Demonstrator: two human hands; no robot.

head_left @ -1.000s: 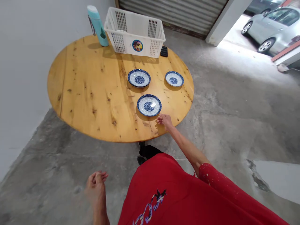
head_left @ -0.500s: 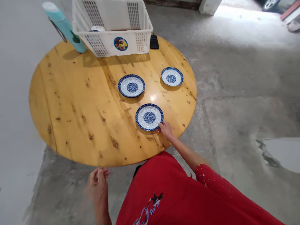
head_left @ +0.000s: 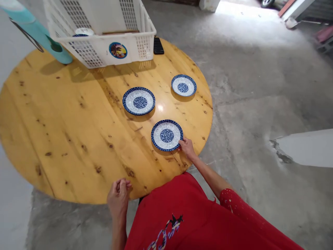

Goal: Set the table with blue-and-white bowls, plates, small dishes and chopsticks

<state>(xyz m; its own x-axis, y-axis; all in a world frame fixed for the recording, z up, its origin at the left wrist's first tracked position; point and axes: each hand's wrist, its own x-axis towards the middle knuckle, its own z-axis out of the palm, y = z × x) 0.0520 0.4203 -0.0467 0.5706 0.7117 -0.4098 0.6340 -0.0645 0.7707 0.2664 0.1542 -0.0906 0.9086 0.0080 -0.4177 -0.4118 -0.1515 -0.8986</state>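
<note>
My right hand [head_left: 187, 147] pinches the lower right rim of a blue-and-white plate [head_left: 167, 135] near the table's front right. A second plate [head_left: 138, 101] of the same pattern sits up and to the left of it, apart from it. Farther back on the right rests a third matching plate [head_left: 183, 85]. My left hand [head_left: 119, 193] is over the front edge of the round wooden table [head_left: 78, 139], its fingers curled together with nothing seen in them.
A white plastic basket [head_left: 100, 52] stands at the back, with a white-and-blue dish [head_left: 84, 32] and a thin brown stick [head_left: 121, 32] inside. Left of it leans a light blue bottle [head_left: 39, 34]. A black phone [head_left: 158, 46] lies by the basket's right corner.
My left hand has come up from below the table's edge to just over it. My right hand keeps its pinch on the plate's rim. The view has shifted to the right.
</note>
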